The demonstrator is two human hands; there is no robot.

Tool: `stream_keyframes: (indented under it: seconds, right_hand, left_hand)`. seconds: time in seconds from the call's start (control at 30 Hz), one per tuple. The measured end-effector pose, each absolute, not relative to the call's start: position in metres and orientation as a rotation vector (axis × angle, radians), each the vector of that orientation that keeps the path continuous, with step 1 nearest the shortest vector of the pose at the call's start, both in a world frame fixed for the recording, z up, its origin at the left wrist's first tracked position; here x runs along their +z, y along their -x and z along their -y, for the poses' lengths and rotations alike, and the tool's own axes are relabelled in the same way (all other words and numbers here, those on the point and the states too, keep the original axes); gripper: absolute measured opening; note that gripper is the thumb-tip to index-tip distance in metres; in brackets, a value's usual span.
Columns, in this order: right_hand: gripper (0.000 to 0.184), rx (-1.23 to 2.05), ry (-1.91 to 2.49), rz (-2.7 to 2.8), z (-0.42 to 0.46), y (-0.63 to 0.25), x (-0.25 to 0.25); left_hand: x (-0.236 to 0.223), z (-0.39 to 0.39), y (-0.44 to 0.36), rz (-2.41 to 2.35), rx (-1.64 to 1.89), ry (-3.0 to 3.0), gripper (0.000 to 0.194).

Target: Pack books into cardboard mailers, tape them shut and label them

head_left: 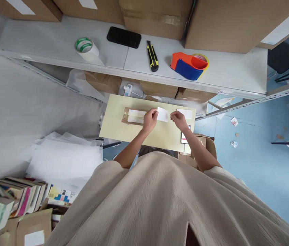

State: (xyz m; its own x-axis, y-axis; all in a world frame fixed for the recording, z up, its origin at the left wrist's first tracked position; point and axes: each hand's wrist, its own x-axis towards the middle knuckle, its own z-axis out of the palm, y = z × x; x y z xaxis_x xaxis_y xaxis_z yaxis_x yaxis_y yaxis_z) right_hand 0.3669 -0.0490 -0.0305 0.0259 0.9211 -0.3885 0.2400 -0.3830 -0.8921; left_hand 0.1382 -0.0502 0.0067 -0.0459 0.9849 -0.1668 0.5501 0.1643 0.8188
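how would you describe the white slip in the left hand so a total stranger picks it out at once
Find the pale yellow table in front of the grey shelf. Just right of its middle, the left hand pinches the white slip by one edge, unlike the white paper lying near the table's right end.

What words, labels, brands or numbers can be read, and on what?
None can be read with certainty.
White tape roll: core label, too small.
Tape dispenser: core print, too small.
Shelf-edge tag: blurred.
Phone on the table: screen, too small.
Books: blurred.
White slip in left hand: no visible text.
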Motion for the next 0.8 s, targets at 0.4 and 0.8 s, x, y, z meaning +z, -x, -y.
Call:
stream_keyframes:
  seconds: [0.4, 0.8]
  right_hand:
    - [0.067, 1.628, 1.227, 0.901, 0.053, -0.228, 0.055]
    - [0.065, 1.502, 1.320, 0.919, 0.075, -0.133, 0.054]
  left_hand:
    - [0.029, 0.075, -0.051, -1.408, 1.011, -1.958, 0.041]
    - [0.034, 0.074, 0.046, -1.268, 1.011, -1.873, 0.033]
